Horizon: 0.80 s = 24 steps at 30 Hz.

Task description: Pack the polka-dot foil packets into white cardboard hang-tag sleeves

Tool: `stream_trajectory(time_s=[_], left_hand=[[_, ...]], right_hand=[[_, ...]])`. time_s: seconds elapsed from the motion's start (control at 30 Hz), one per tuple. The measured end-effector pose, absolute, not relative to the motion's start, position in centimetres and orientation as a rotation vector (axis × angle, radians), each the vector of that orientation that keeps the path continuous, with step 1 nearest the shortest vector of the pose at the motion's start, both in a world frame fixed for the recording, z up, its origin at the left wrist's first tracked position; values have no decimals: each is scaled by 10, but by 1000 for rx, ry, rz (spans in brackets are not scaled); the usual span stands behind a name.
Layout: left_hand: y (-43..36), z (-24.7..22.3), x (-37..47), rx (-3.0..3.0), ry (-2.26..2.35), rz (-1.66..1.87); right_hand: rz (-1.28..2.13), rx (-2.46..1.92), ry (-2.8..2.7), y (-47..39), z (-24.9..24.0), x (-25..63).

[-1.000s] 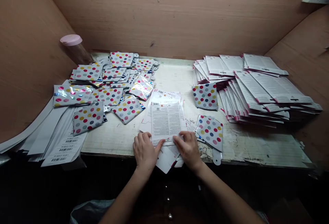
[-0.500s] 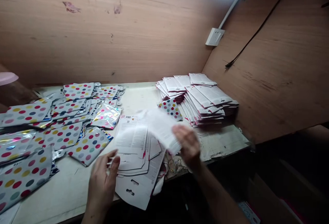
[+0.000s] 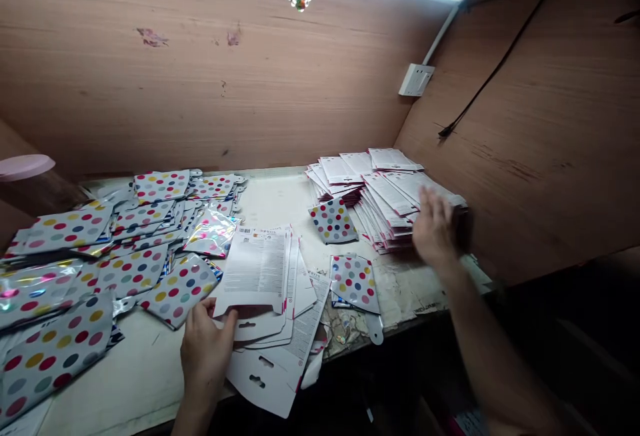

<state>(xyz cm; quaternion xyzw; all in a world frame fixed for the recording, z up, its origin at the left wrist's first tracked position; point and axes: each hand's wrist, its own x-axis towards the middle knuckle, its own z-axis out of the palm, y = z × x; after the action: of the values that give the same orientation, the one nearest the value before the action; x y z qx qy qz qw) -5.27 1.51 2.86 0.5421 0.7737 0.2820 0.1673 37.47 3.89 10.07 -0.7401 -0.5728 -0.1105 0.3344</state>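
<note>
My left hand (image 3: 209, 343) grips the lower edge of a white printed card (image 3: 253, 269), thumb above. That card lies over several others, with a larger slotted card (image 3: 270, 373) beneath, at the table's front edge. My right hand (image 3: 436, 228), slightly blurred, has its fingers spread against the right side of the stacked white cards (image 3: 390, 203); I see nothing held in it. Between the hands, a polka-dot packet (image 3: 355, 283) lies near the table's front edge, a metallic tab sticking out. Another dotted piece (image 3: 333, 221) rests behind it.
Many polka-dot packets (image 3: 133, 269) cover the left of the table (image 3: 277, 196). A pink-lidded container (image 3: 26, 168) stands at far left. Wooden walls enclose the back and right, with a white socket (image 3: 417, 80) and a hanging black cable. A beaded loop (image 3: 300, 3) hangs above.
My right hand has moved right and away from me, to the card stack, without the white card it held. The dotted packet at the front now shows. My left hand has closed on a card.
</note>
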Motion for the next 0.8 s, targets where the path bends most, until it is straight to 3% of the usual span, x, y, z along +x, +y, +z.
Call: stream_trajectory(time_s=[0.07,0.13,0.17,0.2,0.37,0.57,0.63,0.8], left_hand=[[6,32,-42,1220,1895,1097],[-7,31,-27,951,1521,1360],[-15,30,-18,880,1419,1426],[-23,29,-11,857,1391,1482],[-50,21,4,980,1475,1484],[-67,5,-2,1175,1936,1200],[-76,0,-4,1163,1802,1108],[-81,6,-7,905,957,1030]], right_hand=[[269,-1602,-1462,6,88,301],[1300,-1258,-1403,-28,71,229],[1656,-1131,-1213,-42,63,199],[1775,-1038,-1000,-53,57,173],[1679,-730,-280,-64,47,118],[1760,-606,-35,-58,48,111],[1724,-595,-30,-57,47,112],[1866,-659,-231,-59,40,123]])
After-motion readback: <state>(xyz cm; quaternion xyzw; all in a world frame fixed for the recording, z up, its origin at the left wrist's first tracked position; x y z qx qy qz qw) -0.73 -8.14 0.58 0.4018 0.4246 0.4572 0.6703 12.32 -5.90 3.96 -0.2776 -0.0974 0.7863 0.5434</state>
